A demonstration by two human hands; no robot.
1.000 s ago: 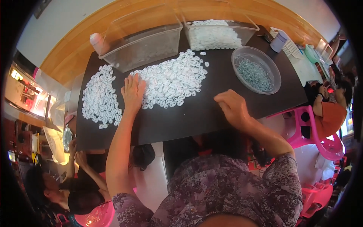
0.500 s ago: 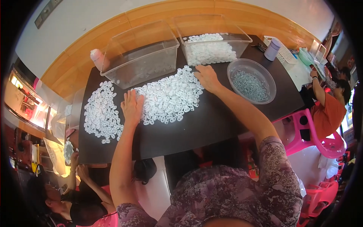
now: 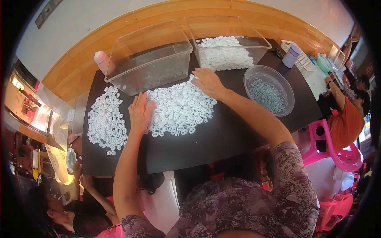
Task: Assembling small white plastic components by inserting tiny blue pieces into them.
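Observation:
A broad pile of small white oval plastic pieces with holes (image 3: pixel 178 109) covers the middle of the dark table (image 3: pixel 226 135). My left hand (image 3: pixel 139 113) lies against the pile's left edge, fingers stretched out and pointing away from me. At the pile's far right edge rests my right hand (image 3: pixel 208 82), its fingers extended leftward over the outermost pieces. Neither hand grips anything that I can see. A second heap of the same white pieces (image 3: pixel 105 121) lies to the left of my left hand, with a dark strip of table between the two.
Behind the pile stand a clear bin (image 3: pixel 151 65) with some pieces at its bottom and another clear bin (image 3: pixel 228 43) holding many. A round tub of metal screws or nails (image 3: pixel 268 95), a purple bottle (image 3: pixel 291 55) and a pink bottle (image 3: pixel 102 61) are around. People sit on both sides.
My right hand has moved left along the far edge of the middle pile, pushing its pieces a little toward me. My left hand stays at the left edge. The view has shifted slightly.

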